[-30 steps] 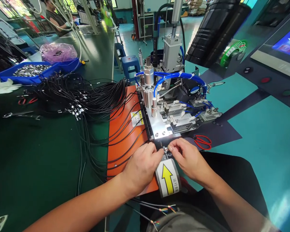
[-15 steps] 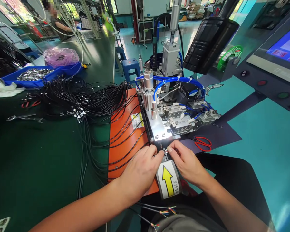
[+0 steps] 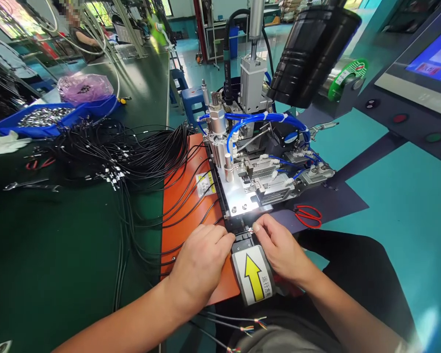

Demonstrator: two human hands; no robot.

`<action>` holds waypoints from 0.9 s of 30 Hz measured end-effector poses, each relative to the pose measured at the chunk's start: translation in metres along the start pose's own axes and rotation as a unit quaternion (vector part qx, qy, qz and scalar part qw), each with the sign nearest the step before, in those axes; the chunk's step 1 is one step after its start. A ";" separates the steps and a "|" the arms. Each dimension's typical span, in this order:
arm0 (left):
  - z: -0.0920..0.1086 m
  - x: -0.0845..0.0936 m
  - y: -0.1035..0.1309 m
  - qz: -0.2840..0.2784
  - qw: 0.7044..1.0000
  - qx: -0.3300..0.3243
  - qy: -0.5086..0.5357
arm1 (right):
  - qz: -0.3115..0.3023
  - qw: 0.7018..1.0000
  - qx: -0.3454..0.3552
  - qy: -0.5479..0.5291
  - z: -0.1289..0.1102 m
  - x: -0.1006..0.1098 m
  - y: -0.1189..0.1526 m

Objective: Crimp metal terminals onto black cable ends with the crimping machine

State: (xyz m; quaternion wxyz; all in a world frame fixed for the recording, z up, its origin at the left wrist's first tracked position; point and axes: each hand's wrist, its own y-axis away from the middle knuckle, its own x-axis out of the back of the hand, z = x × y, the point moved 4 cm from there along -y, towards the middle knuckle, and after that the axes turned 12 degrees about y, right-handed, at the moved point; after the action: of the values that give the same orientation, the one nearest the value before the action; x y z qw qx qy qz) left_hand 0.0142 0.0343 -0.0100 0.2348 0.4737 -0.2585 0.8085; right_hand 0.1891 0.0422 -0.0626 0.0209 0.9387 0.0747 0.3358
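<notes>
My left hand (image 3: 206, 257) is closed at the left side of the machine's feed track (image 3: 241, 242), fingertips pinching a thin black cable (image 3: 241, 233) that lies across the track. Opposite it, my right hand (image 3: 279, 247) pinches a small shiny metal connector (image 3: 252, 230) at the cable's end; the fingertips partly hide it. Just below the hands is a white label with a yellow arrow (image 3: 255, 277). The machine's silver plate (image 3: 238, 196) begins right beyond my fingers. Several black cables run from the track over an orange board (image 3: 183, 211) on the left.
Red-handled snips (image 3: 308, 216) lie right of the machine. A heap of black cables (image 3: 147, 152), a blue tray (image 3: 47, 120) of metal parts and a wrench (image 3: 31, 185) are on the green table. A control panel (image 3: 415, 108) stands right. Another person (image 3: 83, 37) is far back left.
My left hand has drawn back left along the cable, away from the right hand, uncovering the track between them. My right hand stays at the connector. The view has shifted slightly.
</notes>
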 end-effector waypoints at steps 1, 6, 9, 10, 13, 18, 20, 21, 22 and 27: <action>0.000 0.001 0.000 -0.006 1.000 0.003 0.002 | -0.001 1.000 -0.005 0.005 0.000 0.000 -0.001; 0.004 0.002 0.000 -0.052 0.997 0.032 -0.041 | -0.014 0.998 -0.056 0.002 0.002 -0.003 -0.002; 0.007 0.001 0.006 -0.107 0.990 0.043 -0.078 | 0.011 0.997 -0.078 -0.019 0.001 0.004 0.008; 0.007 0.001 0.008 -0.135 0.987 0.047 -0.079 | 0.028 0.996 -0.076 -0.025 -0.001 0.008 0.015; 0.006 0.006 0.013 -0.213 0.972 0.073 -0.069 | 0.023 0.999 -0.020 -0.022 -0.014 0.021 0.040; 0.009 0.022 0.007 -0.272 0.955 0.115 -0.014 | -0.108 0.972 0.195 0.072 -0.046 0.015 0.078; 0.008 0.025 0.004 -0.270 0.954 0.133 0.008 | -0.120 0.964 0.217 0.099 -0.050 0.009 0.084; 0.007 0.025 0.003 -0.262 0.955 0.135 0.018 | -0.122 0.962 0.221 0.106 -0.050 0.007 0.085; 0.006 0.026 0.001 -0.249 0.959 0.131 0.028 | -0.122 0.961 0.222 0.109 -0.050 0.005 0.085; 0.000 0.043 -0.001 -0.193 0.973 0.117 0.052 | -0.111 0.965 0.216 0.098 -0.045 0.004 0.085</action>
State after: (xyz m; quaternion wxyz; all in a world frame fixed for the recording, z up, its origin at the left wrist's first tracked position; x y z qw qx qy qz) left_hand -0.0039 0.0408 0.0289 0.3426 0.4964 -0.0537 0.7958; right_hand 0.1742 -0.0414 -0.0177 -0.1526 0.8693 0.2511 0.3975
